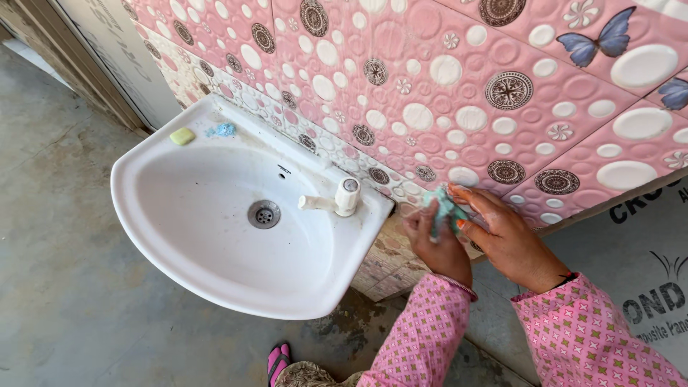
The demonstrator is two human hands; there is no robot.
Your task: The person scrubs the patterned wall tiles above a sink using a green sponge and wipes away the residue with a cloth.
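My left hand [436, 247] and my right hand [506, 236] meet against the pink patterned wall tiles [430, 93], just right of a white wall-mounted sink [143, 215]. Between them is a small light-blue cloth [444, 208], gripped by the left fingers and touched by the right fingertips. Both arms wear pink patterned sleeves. The cloth is pressed near the lower edge of the tiled panel.
The sink has a white tap [337, 199], a metal drain [264, 213], a yellow soap piece [182, 135] and a blue scrap [223, 130] on its rim. Grey concrete floor [64, 287] lies below; my foot in a pink sandal [278, 360] shows near the bottom.
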